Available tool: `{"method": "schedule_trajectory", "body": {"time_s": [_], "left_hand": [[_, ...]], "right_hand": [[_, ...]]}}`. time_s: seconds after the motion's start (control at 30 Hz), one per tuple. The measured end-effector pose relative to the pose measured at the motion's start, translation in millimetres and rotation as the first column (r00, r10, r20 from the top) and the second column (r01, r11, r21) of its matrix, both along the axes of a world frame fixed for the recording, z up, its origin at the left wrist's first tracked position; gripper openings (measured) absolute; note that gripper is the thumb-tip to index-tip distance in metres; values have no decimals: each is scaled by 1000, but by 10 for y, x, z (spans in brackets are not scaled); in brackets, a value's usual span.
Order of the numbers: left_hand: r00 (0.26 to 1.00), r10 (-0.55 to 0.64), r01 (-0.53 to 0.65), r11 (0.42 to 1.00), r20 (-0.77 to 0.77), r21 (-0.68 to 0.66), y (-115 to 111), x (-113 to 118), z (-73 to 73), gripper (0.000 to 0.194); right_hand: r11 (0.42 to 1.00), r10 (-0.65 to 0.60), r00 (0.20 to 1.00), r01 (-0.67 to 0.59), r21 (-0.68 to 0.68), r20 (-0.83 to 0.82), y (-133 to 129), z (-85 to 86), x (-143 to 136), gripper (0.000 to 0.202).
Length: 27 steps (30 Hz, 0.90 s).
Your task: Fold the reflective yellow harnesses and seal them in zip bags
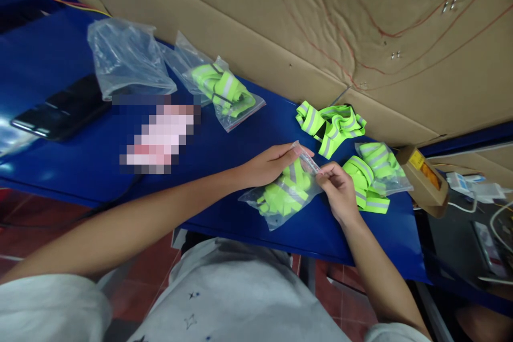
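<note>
A: Which way does the packed bag (pixel 282 200) point?

B: Its long axis runs aslant, lower left to upper right in the head view. The narrow strip-like edge (pixel 308 159) is at the upper right, and a yellow-green reflective band shows through the clear plastic.

A: Where does it lie against the fingers?

B: Between the two hands, with its body spread toward the wearer. The left hand (pixel 267 167) has its thumb on top of that edge's far end, closed against the fingers beyond. The right hand (pixel 340 188) pinches the near end, thumb and forefinger drawn together.

A: Does the bag rest on anything?

B: It is over the near part of the blue surface (pixel 276 123); whether it touches, one cannot tell.

A: And around it?

B: A loose reflective band (pixel 334 123) lies beyond the hands, a bagged band (pixel 379 160) to the right, near a cardboard box (pixel 425 181). Leftward are another filled bag (pixel 222 88), a clear pouch (pixel 128 59) and a black phone (pixel 60 109). Behind stands a cardboard-covered wall (pixel 224 10) with red wires; the floor (pixel 136 296) is red tile.
</note>
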<state>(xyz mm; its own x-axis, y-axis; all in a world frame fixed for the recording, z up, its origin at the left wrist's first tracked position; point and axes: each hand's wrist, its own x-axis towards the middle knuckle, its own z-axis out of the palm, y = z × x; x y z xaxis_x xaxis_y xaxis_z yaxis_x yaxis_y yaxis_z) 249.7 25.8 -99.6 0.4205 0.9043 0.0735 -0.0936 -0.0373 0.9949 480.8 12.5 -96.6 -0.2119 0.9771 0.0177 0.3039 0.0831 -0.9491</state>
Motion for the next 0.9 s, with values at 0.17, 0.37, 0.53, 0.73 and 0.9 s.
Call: {"method": "schedule_trajectory", "body": {"time_s": [0.17, 0.37, 0.53, 0.73, 0.9], "left_hand": [[1000, -26, 27, 999, -11, 31, -4, 11, -2, 58], [998, -55, 57, 998, -40, 42, -1, 38, -44, 57], [992, -97, 101, 994, -82, 49, -11, 68, -83, 54], [984, -138, 142, 989, -109, 31, -39, 80, -90, 53], [979, -182, 187, 981, -97, 50, -61, 118, -98, 51]], "right_hand": [[999, 24, 999, -25, -22, -28, 3, -23, 4, 25], [998, 48, 997, -50, -34, -55, 21, -66, 21, 17], [993, 94, 995, -96, -74, -27, 24, -62, -7, 21], [986, 125, 991, -129, -110, -39, 12, -46, -37, 31], [974, 195, 973, -207, -90, -123, -31, -38, -82, 28]]}}
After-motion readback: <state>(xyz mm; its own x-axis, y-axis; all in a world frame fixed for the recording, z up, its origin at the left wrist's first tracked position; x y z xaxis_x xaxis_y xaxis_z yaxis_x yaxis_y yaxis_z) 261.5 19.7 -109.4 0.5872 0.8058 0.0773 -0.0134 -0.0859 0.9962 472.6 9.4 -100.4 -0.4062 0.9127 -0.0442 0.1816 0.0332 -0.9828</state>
